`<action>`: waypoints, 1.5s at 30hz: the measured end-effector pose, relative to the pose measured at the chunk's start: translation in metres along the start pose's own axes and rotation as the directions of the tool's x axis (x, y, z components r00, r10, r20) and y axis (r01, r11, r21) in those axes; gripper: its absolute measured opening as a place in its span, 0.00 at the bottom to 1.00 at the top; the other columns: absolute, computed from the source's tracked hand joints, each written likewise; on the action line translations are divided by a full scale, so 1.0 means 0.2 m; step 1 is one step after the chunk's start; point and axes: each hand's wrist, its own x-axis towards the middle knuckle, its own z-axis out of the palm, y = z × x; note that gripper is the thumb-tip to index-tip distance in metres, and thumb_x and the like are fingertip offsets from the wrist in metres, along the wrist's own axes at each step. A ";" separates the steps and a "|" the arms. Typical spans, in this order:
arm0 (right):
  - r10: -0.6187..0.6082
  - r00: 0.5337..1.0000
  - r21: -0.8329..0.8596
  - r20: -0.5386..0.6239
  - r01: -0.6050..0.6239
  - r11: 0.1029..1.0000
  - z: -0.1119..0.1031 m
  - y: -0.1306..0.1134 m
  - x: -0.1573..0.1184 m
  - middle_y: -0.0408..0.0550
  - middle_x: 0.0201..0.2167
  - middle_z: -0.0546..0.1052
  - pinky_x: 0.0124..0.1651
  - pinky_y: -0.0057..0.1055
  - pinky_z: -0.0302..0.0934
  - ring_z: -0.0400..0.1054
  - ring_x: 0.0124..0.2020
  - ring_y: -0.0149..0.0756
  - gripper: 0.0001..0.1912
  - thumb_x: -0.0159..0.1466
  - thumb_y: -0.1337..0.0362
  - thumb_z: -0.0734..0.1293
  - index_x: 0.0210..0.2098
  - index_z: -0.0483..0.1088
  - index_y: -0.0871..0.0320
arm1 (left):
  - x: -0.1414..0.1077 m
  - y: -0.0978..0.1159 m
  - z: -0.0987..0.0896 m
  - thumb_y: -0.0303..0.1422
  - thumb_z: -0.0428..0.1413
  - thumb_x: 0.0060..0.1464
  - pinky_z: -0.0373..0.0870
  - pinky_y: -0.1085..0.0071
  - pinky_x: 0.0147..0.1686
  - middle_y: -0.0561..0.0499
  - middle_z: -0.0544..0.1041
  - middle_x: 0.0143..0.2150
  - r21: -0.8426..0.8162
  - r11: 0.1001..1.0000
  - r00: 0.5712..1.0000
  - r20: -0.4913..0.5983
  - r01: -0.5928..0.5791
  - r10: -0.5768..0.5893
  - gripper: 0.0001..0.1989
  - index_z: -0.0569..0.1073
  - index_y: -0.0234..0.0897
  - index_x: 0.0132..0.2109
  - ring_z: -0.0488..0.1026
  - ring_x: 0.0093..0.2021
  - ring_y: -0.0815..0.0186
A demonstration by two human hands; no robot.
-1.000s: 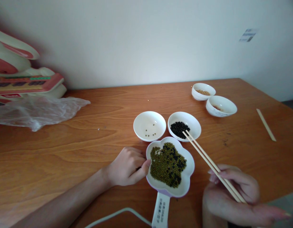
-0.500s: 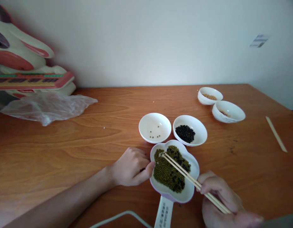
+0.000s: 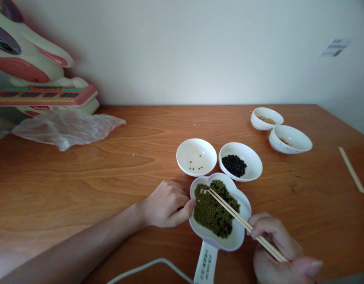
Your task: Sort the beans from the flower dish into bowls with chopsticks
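Observation:
My right hand grips a pair of wooden chopsticks, their tips down among the beans near the top of a flower-shaped dish. Green mung beans fill most of that dish, with black beans mixed in along its right side. At the dish's left rim, my left hand is curled with the thumb against the edge, holding it. Just behind the dish stand two white bowls: the left bowl has a few green beans at its bottom, and the right bowl contains a pile of black beans.
Two more white bowls sit at the back right, one with tan grains. A light wooden stick lies at the far right. At the left are a plastic bag and a toy keyboard. A labelled strip and a cable are in front.
The chopstick tips have moved slightly right within the dish relative to the beans. The whole scene has shifted a little to the right as the view turned.

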 end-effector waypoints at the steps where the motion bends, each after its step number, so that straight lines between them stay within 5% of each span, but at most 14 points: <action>1: 0.001 1.000 -0.001 0.010 -0.001 1.000 0.00 0.00 0.00 0.47 0.20 0.73 0.26 0.34 0.61 0.69 0.22 0.36 0.44 0.70 0.32 0.44 0.24 0.72 0.57 | 0.00 0.00 0.00 0.33 0.44 0.72 0.54 0.64 0.27 0.51 0.71 0.22 0.001 1.000 1.000 -0.001 -0.001 0.001 0.24 0.63 0.37 0.24 0.65 0.23 0.68; 45: 0.068 0.994 -0.008 -0.080 -0.069 0.998 0.01 0.00 -0.01 0.49 0.20 0.74 0.26 0.34 0.62 0.70 0.24 0.37 0.43 0.72 0.35 0.46 0.22 0.74 0.57 | 0.01 0.01 -0.01 0.33 0.43 0.73 0.55 0.66 0.28 0.51 0.71 0.23 -0.002 1.000 1.000 0.003 0.009 -0.009 0.24 0.64 0.37 0.25 0.65 0.23 0.69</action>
